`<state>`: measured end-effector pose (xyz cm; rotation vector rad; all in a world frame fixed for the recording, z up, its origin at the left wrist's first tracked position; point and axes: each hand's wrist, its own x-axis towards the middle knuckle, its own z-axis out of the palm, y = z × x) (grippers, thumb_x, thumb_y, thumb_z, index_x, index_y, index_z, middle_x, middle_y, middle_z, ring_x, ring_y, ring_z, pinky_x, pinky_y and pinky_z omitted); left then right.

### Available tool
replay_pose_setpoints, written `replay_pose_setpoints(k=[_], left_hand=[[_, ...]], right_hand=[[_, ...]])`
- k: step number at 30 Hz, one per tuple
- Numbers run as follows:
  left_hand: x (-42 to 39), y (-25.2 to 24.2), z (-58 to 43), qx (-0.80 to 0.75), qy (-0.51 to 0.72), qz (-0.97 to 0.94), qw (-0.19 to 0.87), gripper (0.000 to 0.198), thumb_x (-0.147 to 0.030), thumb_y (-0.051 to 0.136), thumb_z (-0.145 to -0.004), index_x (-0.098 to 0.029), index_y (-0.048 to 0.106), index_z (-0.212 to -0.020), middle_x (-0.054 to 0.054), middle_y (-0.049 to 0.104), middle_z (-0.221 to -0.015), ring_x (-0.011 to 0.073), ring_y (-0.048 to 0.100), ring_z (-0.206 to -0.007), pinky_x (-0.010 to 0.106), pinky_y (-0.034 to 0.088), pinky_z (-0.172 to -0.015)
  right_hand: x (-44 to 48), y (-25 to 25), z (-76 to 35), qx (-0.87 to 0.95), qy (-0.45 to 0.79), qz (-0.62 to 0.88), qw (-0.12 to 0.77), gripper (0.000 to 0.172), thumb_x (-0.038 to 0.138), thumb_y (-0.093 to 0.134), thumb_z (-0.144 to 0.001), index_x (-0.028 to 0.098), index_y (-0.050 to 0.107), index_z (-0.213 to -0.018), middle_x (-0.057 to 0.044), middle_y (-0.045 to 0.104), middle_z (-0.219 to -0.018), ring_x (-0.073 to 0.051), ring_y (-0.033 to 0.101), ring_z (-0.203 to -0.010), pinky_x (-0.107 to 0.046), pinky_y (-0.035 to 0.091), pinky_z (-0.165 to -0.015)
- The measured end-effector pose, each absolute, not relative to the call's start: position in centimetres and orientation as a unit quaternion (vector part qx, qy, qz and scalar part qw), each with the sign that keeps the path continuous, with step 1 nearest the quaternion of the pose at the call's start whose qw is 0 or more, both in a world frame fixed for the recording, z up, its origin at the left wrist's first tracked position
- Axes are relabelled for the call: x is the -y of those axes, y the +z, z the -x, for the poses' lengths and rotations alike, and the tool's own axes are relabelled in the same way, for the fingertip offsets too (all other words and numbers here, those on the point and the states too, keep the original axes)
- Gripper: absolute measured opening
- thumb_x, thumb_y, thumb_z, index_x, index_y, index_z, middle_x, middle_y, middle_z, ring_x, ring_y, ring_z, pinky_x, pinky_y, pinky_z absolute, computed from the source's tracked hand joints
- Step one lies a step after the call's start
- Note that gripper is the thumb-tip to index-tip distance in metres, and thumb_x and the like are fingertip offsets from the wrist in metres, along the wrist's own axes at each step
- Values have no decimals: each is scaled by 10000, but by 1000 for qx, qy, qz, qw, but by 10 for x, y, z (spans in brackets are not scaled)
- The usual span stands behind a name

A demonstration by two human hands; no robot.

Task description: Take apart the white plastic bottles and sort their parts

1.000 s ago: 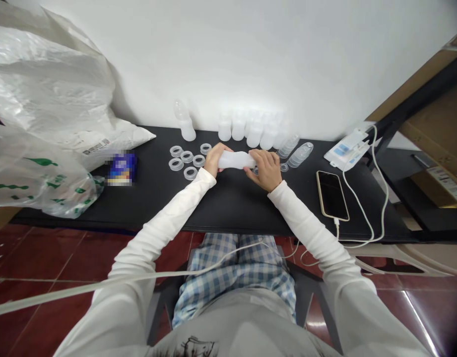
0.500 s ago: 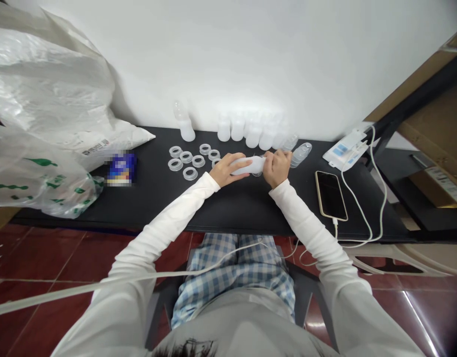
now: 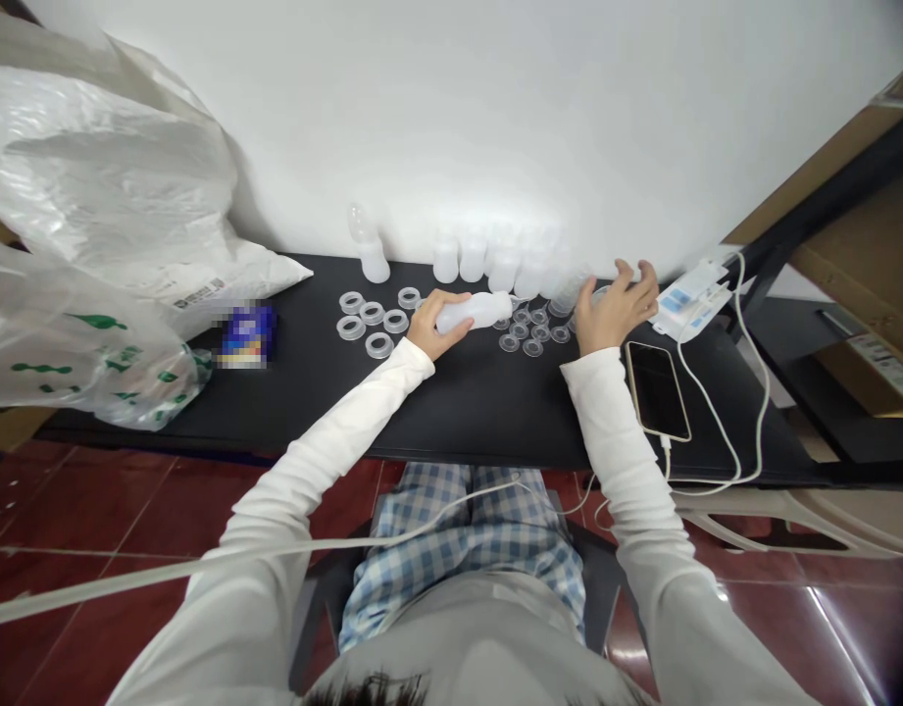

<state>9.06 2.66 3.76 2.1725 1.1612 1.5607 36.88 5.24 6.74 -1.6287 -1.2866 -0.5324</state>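
Note:
My left hand [image 3: 434, 326] is closed round a translucent white plastic bottle [image 3: 475, 310], held lying sideways just above the black table [image 3: 451, 402]. My right hand [image 3: 614, 306] reaches to the back right with fingers spread, over a stack of clear caps [image 3: 573, 286] that it partly hides. Several small clear discs [image 3: 528, 328] lie between the two hands. Several clear rings [image 3: 372, 324] lie left of my left hand. A row of upright white bottles [image 3: 495, 257] stands against the wall, and one more capped bottle [image 3: 369, 245] stands apart to its left.
Large plastic bags [image 3: 90, 245] fill the table's left end, with a small blue packet [image 3: 246, 333] beside them. A phone [image 3: 655, 388] on a white cable [image 3: 723, 431] and a white packet [image 3: 687, 294] lie at the right. A dark shelf frame [image 3: 826, 196] stands further right.
My right hand let go of the bottle's end and moved right and back to the stack of caps, fingers now spread. My left hand keeps the bottle, shifted slightly left.

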Motion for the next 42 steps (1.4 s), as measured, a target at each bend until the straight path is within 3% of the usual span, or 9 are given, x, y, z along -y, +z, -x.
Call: replay_pose_setpoints(k=[7, 12, 15, 20, 25, 31, 35, 38, 42], left_hand=[[-24, 40, -93, -420, 572, -685, 165, 478, -622, 536, -890, -187, 658, -1046, 87, 727, -1091, 228, 681, -1045, 374, 518, -952], [-26, 38, -93, -408, 581, -669, 220, 493, -641, 550, -871, -185, 675, -1010, 84, 736, -1068, 225, 690, -1009, 365, 544, -900], [-25, 38, -95, -406, 574, -652, 283, 523, -665, 555, -851, -184, 678, -1016, 88, 729, -1066, 202, 703, -881, 302, 559, -701], [-20, 42, -100, -403, 548, -618, 394, 584, -719, 576, -791, -178, 662, -994, 63, 711, -919, 97, 585, -489, 210, 377, -388], [-22, 49, -105, -408, 482, -537, 559, 518, -689, 575, -779, -174, 576, -837, -16, 566, -516, 74, 407, -293, 189, 200, -300], [-22, 57, -110, -398, 312, -437, 744, 527, -706, 485, -795, -185, 474, -715, 36, 574, -478, 46, 265, -237, 188, 107, -284], [-17, 56, -113, -426, 419, -484, 640, 549, -751, 506, -784, -207, 445, -742, -7, 549, -482, 53, 289, -259, 192, 135, -294], [-10, 52, -112, -436, 497, -580, 476, 556, -759, 525, -792, -204, 504, -783, -7, 597, -605, 84, 454, -371, 212, 291, -337], [-6, 43, -110, -416, 513, -727, 186, 582, -744, 594, -767, -194, 621, -955, 61, 721, -925, 186, 703, -790, 307, 561, -673]], right_hand=[[-55, 68, -388, 505, -159, 748, 401, 299, 440, 517, -927, 157, 566, -1005, -154, 596, -1036, -315, 532, -1036, -614, 380, -951], [-43, 81, -369, 553, -118, 585, 581, 362, 554, 393, -961, 199, 457, -992, -98, 555, -984, -206, 558, -923, -431, 485, -887], [-41, 72, -346, 601, -35, 495, 626, 401, 609, 304, -974, 228, 429, -990, -51, 528, -933, -182, 581, -867, -406, 513, -843], [-38, 49, -313, 657, 18, 409, 633, 346, 576, 369, -969, 237, 439, -988, -39, 546, -902, -167, 582, -829, -377, 528, -799], [-34, 38, -304, 696, -18, 381, 609, 349, 582, 419, -934, 234, 452, -935, -32, 545, -829, -171, 571, -758, -367, 535, -707], [-31, 39, -299, 698, -53, 364, 615, 297, 518, 312, -971, 255, 430, -898, -38, 547, -786, -190, 574, -733, -403, 538, -695], [-25, 40, -295, 687, -36, 435, 581, 307, 445, 294, -975, 255, 433, -778, -48, 527, -740, -201, 561, -726, -422, 538, -717], [-19, 45, -291, 657, -12, 490, 573, 262, 359, 337, -958, 251, 414, -732, -12, 462, -689, -179, 511, -670, -381, 505, -701], [-16, 59, -288, 614, 44, 548, 566, 221, 277, 360, -944, 248, 415, -732, 35, 395, -634, -149, 438, -601, -320, 441, -670]])
